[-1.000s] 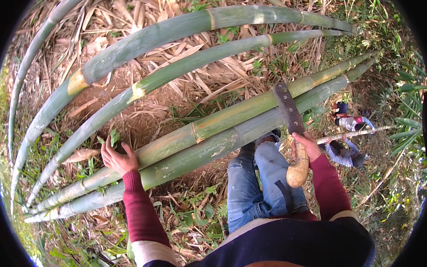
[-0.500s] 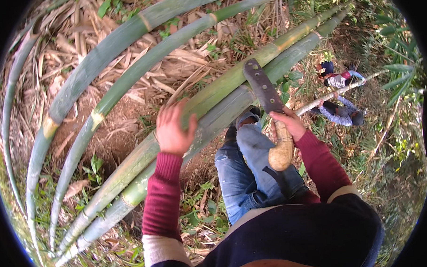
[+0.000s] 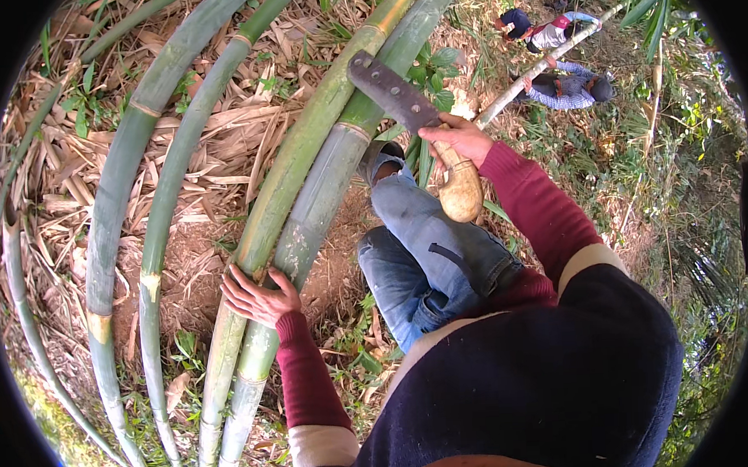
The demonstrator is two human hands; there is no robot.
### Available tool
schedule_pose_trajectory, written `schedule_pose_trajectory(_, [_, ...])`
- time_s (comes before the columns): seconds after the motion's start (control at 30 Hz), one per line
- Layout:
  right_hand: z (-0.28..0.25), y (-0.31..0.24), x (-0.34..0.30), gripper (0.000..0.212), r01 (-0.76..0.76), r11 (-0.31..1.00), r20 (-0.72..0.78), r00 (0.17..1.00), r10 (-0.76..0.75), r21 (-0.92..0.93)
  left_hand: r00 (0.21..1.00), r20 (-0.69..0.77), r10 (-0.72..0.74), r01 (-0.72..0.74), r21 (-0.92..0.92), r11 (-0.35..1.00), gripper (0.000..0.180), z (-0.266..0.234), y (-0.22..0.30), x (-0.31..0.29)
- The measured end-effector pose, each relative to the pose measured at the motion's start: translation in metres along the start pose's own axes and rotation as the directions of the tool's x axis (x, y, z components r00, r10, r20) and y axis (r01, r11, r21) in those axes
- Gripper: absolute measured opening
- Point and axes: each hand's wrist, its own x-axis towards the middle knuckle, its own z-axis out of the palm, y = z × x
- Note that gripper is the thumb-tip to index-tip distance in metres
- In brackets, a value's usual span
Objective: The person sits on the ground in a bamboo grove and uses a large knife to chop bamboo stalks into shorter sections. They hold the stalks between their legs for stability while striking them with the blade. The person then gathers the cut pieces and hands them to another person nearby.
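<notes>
Two green bamboo poles lie side by side in front of me, the nearer pole (image 3: 311, 207) and the farther pole (image 3: 286, 183). My left hand (image 3: 262, 297) lies on the farther pole with its fingers stretched out and thumb apart. In my right hand (image 3: 460, 137) is a machete (image 3: 394, 91), held closed around its curved pale wooden handle. Its short dark blade, with several round spots, points up and left over the poles. Whether the blade touches the bamboo, I cannot tell.
More bamboo, such as a thick stem (image 3: 114, 210), curves along the left. Dry leaf litter (image 3: 198, 157) covers the ground there. My jeans-clad legs (image 3: 432, 240) are close to the poles. At upper right, two people (image 3: 562, 87) are beside a long pale pole (image 3: 513, 89).
The view has turned, so the poles stand steeper. My left hand sits lower along the bamboo, its fingers now across the pole. The machete blade has tipped further left.
</notes>
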Motion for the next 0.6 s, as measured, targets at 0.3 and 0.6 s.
schedule_pose_trajectory(0.3, [-0.143, 0.088, 0.003, 0.053, 0.069, 0.724, -0.361, 0.831, -0.422, -0.687, 0.998, -0.058, 0.025, -0.023, 0.035, 0.999, 0.074, 0.003, 0.000, -0.009])
schedule_pose_trajectory(0.6, [-0.188, 0.208, -0.069, 0.048, -0.414, 0.171, -0.435, 0.894, -0.110, -0.894, 0.994, -0.110, 0.004, 0.004, 0.070, 0.998, 0.074, 0.006, -0.001, -0.012])
